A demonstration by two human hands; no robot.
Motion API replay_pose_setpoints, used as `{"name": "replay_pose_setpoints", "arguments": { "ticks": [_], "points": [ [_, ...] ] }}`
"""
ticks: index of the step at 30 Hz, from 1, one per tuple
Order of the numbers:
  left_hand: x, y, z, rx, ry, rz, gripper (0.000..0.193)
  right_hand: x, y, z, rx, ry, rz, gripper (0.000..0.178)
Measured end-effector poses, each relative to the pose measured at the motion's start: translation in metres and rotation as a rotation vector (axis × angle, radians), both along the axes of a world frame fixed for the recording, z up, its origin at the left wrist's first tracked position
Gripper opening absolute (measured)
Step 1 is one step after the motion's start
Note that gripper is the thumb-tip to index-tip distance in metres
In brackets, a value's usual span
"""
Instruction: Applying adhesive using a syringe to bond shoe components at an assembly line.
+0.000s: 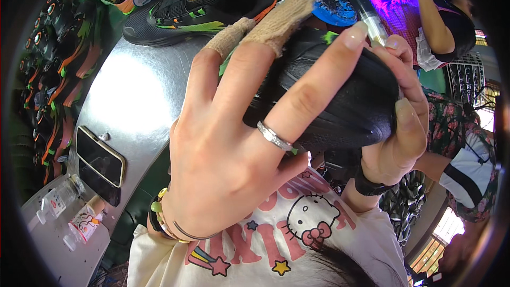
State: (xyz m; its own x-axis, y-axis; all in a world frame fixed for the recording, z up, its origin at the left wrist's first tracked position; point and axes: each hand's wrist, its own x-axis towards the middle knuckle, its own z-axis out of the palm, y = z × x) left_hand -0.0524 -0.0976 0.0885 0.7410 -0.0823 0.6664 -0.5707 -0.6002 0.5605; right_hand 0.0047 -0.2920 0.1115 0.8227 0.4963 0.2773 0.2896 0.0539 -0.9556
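A black sneaker (350, 101) is held up beside the tabletop's (122, 90) edge, its toe clamped in the right hand (401, 122), a pen-like tool (361, 8) at those fingertips. The left hand (226, 127) spreads over it; I cannot tell whether it grips. Firm toe bracing should help.

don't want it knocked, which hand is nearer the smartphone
Left. The left hand is right of the smartphone, not touching it; the right hand is farther right, beside the black shoe.

Head view (fisheye), downward, near hands (226, 133)
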Motion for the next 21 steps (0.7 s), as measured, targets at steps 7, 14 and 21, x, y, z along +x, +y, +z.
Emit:
{"name": "replay_pose_setpoints", "arguments": {
  "ticks": [7, 14, 21],
  "points": [
    [-0.003, 0.015, -0.015, 0.274, 0.139, 0.123, 0.101, 0.01, -0.002, -0.008, -0.039, -0.026, -0.005, 0.054],
    [0.006, 0.01, -0.018, 0.131, 0.007, 0.078, 0.102, 0.012, 0.008, -0.003, -0.08, -0.009, 0.005, 0.055],
    [-0.001, -0.003, 0.004, -0.067, 0.08, 0.057, 0.101, 0.01, 0.016, 0.002, -0.066, 0.025, 0.012, 0.06]
  ]
}}
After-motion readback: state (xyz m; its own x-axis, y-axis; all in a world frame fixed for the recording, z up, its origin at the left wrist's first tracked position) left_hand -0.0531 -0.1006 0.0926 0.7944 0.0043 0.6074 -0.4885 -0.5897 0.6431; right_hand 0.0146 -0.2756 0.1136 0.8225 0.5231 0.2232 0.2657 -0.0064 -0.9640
